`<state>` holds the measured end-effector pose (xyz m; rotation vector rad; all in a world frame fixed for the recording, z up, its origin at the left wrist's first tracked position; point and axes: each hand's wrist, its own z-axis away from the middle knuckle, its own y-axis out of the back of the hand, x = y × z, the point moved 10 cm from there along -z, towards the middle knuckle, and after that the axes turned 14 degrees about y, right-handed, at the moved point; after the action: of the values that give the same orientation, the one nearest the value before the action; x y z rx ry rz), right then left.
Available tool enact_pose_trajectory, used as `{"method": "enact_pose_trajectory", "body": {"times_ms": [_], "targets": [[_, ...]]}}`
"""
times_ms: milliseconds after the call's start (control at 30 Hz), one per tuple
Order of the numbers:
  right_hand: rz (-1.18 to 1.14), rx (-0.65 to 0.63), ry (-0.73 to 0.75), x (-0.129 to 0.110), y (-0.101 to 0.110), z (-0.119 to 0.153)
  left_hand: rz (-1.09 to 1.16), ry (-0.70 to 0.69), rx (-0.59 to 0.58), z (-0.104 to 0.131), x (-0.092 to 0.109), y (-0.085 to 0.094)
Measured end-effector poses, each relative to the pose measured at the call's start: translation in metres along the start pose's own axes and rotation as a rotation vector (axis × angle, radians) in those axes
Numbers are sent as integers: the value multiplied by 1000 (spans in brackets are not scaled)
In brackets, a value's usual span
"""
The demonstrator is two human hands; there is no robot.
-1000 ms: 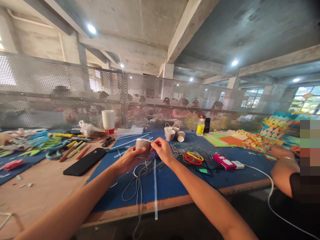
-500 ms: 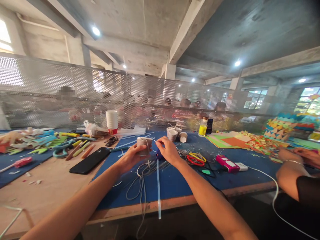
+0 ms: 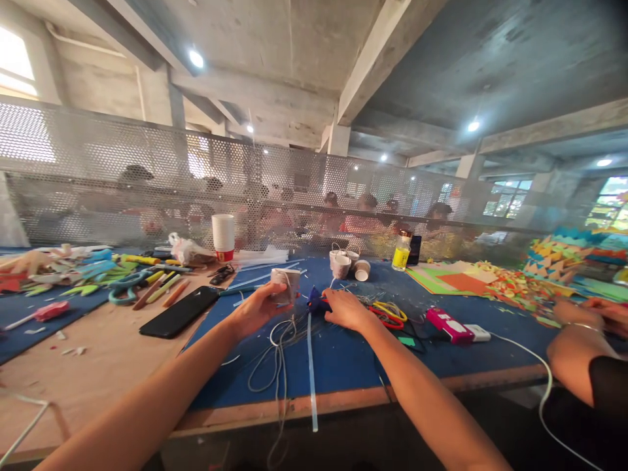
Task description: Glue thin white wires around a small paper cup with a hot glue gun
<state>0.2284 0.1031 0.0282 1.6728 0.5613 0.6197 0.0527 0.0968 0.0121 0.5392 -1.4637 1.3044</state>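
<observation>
My left hand [image 3: 258, 309] is closed around a small paper cup [image 3: 286, 285] that has grey cord on it, held upright above the blue mat. To its right, a blue glue gun [image 3: 314, 301] has a long clear glue stick [image 3: 311, 373] trailing toward me past the table edge. My right hand [image 3: 347, 310] is on the glue gun with its fingers curled; part of the gun is hidden behind them. Loops of grey cord [image 3: 277, 353] lie below the cup and hang over the edge. Several similar small cups [image 3: 341, 266] with cord handles stand farther back.
On the left lie a black phone [image 3: 179, 312], scissors [image 3: 125, 288] and coloured sticks. A paper cup stack [image 3: 223, 237] and a yellow-labelled bottle [image 3: 401, 252] stand at the back. Red and yellow cords [image 3: 388, 313] and a pink device [image 3: 449, 325] lie right. A co-worker's arm [image 3: 572, 347] is at far right.
My right hand has left its pinch beside the cup and moved down and right onto the glue gun. My left hand still holds the cup in nearly the same place.
</observation>
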Motion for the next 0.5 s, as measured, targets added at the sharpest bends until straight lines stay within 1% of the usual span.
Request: {"method": "enact_pose_trajectory", "body": {"times_ms": [133,200,267,333,400,467,500], "targets": [[9,56,19,-7,6,1,40,9,38,0,0,3],[-10,121,-9,-2,13,2,73,4,42,0,1,3],[-64,217,-55,7,21,3,100,-3,39,-1,3,4],[-162,334,-116,19,29,4,109,-2,41,-1,3,5],[-318,461,-176,32,34,6,100,4,47,-1,2,5],[-520,599,-184,38,35,6,85,7,51,-1,2,4],[-633,660,-161,37,35,4,78,10,50,-1,1,4]]}}
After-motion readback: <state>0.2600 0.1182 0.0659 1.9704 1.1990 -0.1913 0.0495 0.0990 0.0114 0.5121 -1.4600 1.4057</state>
